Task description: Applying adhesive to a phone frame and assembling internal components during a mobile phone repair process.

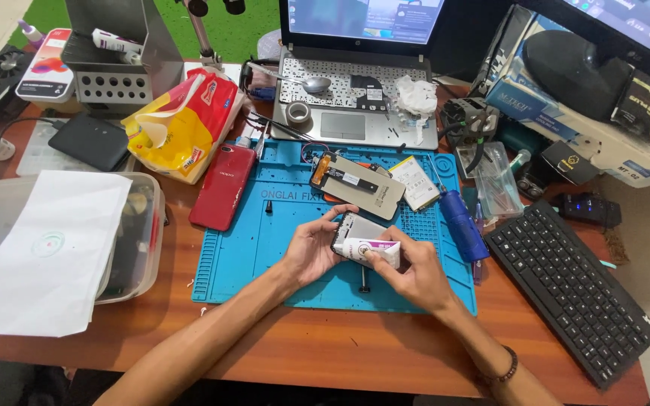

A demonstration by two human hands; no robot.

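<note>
My left hand grips the left edge of a small opened phone body held over the blue repair mat. A white tube with a purple band is pressed against the phone by my right hand, whose fingers close around it. Just beyond lies a detached phone screen assembly with an orange flex part, and a flat phone battery beside it. A red phone lies face down at the mat's left edge.
A laptop stands behind the mat, a black keyboard lies at right, and a blue screwdriver handle sits on the mat. A yellow-red bag, clear plastic box under white paper, and cardboard boxes crowd the sides.
</note>
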